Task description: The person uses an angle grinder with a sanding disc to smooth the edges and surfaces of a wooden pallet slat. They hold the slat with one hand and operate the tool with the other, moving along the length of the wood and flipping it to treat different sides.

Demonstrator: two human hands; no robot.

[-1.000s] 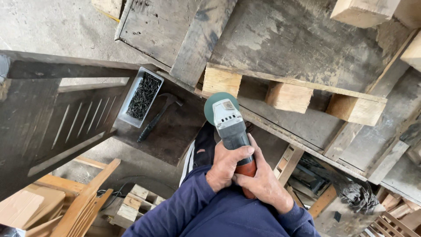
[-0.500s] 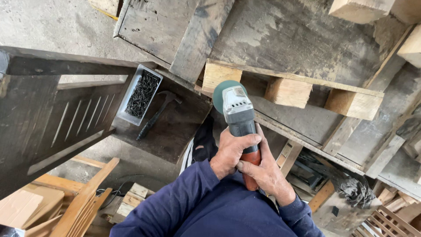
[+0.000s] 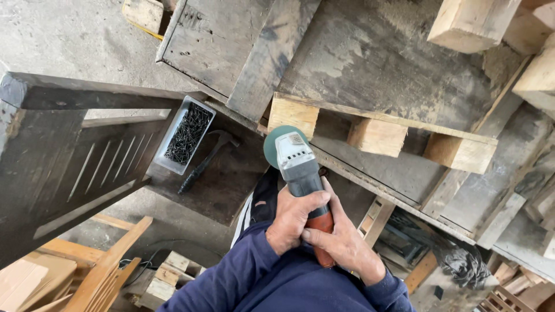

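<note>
Both my left hand point(image 3: 292, 222) and right hand point(image 3: 344, 245) are clamped on the angle grinder point(image 3: 300, 173), its disc just short of the pale pallet block point(image 3: 293, 115); no grinding mark shows there yet

Pkgs: one open rectangular tray point(image 3: 186, 134), pale grey/white plastic-looking, sits tilted on the dark wood surface point(image 3: 225, 179) at centre-left, full of dark nails; a hammer lies just beside its right edge. Labels: small pale plate w/ tiny dark marks on the grey head of the angle grinder point(image 3: 298, 164), centre frame, above its slotted vents; too small to tell more. Bottom left: flat light-brown sheet point(image 3: 23, 280), maybe cardboard, can't tell if it's a pkg. No signs, no screens in view.
</note>
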